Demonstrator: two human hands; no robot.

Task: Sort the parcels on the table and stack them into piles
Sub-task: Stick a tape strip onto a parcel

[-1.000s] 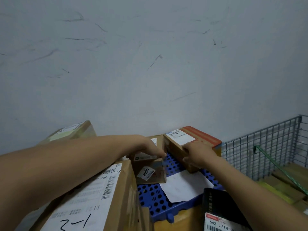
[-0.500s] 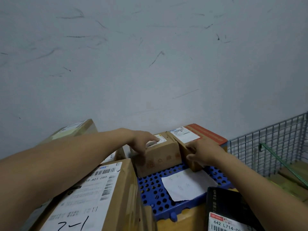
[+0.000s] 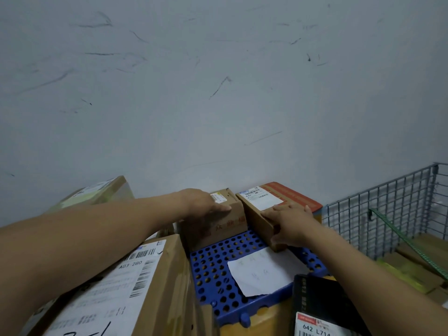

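Left hand (image 3: 206, 204) lies flat on small brown cardboard box (image 3: 225, 226); right hand (image 3: 291, 224) grasps orange-topped cardboard box (image 3: 261, 202) (boxes side by side).

The bottom edge cuts off the big labelled carton (image 3: 160, 282) and the black parcel (image 3: 322, 301), the left hand (image 3: 203, 204) covers part of the label on the small brown box (image 3: 228, 224), the right hand (image 3: 292, 223) hides the near corner of the orange-topped box (image 3: 291, 197), and the faint writing on the paper sheet (image 3: 261, 270) is illegible.
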